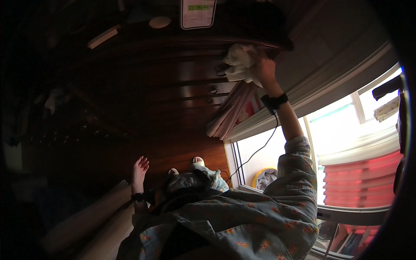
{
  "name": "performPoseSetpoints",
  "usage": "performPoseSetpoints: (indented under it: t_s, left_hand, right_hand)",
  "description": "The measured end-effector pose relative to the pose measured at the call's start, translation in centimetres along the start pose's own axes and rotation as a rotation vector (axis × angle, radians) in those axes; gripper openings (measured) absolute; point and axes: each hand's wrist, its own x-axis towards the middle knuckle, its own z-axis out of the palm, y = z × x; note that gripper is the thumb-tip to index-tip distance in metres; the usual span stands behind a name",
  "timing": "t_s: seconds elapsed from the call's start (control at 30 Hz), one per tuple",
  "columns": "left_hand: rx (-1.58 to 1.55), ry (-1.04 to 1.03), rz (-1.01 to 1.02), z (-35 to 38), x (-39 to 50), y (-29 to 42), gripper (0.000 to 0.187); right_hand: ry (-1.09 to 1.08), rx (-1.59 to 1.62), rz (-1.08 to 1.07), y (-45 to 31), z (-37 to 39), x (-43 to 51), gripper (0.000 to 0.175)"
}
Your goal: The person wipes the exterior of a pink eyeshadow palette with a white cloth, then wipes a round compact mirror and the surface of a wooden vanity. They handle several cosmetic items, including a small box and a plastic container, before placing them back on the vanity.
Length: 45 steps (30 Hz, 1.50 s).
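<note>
My right hand point(266, 70) grips a crumpled pale cloth point(240, 61) against the right end of a dark wooden drawer cabinet point(162, 71), near its top edge. Part of the fingers is hidden in shadow and behind the cloth. Just below the cloth a dark ring pull point(213, 90) sits on a drawer front. My left hand point(141, 167) hangs low at my side, holding nothing, its fingers slightly apart above the wooden floor point(208, 152).
A phone point(197, 14) with a lit screen and a round pale object point(160, 22) lie on the cabinet top. Pink curtain folds point(232, 112) hang beside the cabinet. A thin cable point(260, 148) trails from my right wristband point(274, 102). Bright sliding doors point(307, 130) stand at right.
</note>
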Motion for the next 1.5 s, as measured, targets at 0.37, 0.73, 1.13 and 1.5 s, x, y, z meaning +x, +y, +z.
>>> performPoseSetpoints:
  t_s: [0.37,0.73,1.13,1.5]
  left_hand:
    - [0.047,0.101,-0.085,-0.2,1.3,0.3,0.027]
    - [-0.021,0.217,0.072,-2.2,0.7,-1.5,0.03]
    - [-0.079,0.061,0.069,-1.2,0.6,-1.6,0.033]
    - [0.629,-0.332,0.648,14.9,-12.0,8.9,0.053]
  right_hand:
    - [0.118,-0.059,0.221,10.8,4.0,-2.9,0.051]
    - [0.666,0.536,0.499,13.3,2.6,-0.8,0.034]
    - [0.667,0.675,0.184,-7.5,3.0,3.6,0.025]
    - [-0.534,1.799,0.621,-17.2,-2.4,-6.1,0.028]
